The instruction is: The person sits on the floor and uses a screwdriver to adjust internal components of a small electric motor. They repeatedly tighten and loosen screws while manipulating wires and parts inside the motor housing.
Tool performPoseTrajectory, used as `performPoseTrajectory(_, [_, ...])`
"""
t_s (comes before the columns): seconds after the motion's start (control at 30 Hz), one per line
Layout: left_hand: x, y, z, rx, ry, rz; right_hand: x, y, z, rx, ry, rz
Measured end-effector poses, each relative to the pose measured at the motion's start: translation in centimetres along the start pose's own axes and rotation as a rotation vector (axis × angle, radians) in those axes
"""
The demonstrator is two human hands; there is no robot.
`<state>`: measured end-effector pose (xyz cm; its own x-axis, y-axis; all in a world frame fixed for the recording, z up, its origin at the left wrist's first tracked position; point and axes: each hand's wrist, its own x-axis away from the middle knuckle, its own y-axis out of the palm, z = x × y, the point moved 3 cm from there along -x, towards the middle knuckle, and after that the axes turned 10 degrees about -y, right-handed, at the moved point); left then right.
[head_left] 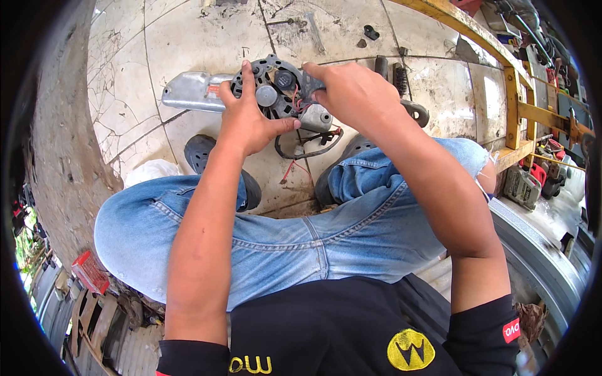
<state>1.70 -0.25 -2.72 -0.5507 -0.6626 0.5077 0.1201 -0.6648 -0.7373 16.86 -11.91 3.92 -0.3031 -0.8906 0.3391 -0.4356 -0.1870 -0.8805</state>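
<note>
My left hand [248, 122] grips a round, perforated metal assembly [271, 67], thumb at its lower right and fingers along its left, around a silver disc [266, 96] and a dark cap [283, 80]. My right hand [356, 97] is closed on a grey part [308, 84] at the assembly's right side; its fingertips are partly hidden. A long silver metal casing [187, 91] sticks out to the left. A silver bracket [316, 117] sits at the lower right. Red and black wires [303, 155] hang below, between my shoes.
Tiled floor with a bolt [281, 22], clear strip [315, 32], dark springs [399, 78] and a curved bracket [417, 113]. At right stand a yellow metal frame [511, 91] and containers [525, 185]. A worn concrete slab [88, 160] lies left, a red crate [91, 271] lower left.
</note>
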Motion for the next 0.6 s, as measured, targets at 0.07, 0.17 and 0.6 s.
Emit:
performPoseTrajectory(0.07, [0.0,0.0,-0.2,0.005,0.002,0.011,-0.3,-0.4,-0.3,0.046,0.023,-0.098])
performPoseTrajectory(0.17, [0.1,0.0,-0.3,0.013,-0.005,0.000,-0.2,-1.9,-1.3,0.060,0.080,-0.189])
performPoseTrajectory(0.6, [0.0,-0.3,-0.1,0.005,-0.022,-0.020,-0.3,-1.1,-0.2,-0.049,0.080,-0.168])
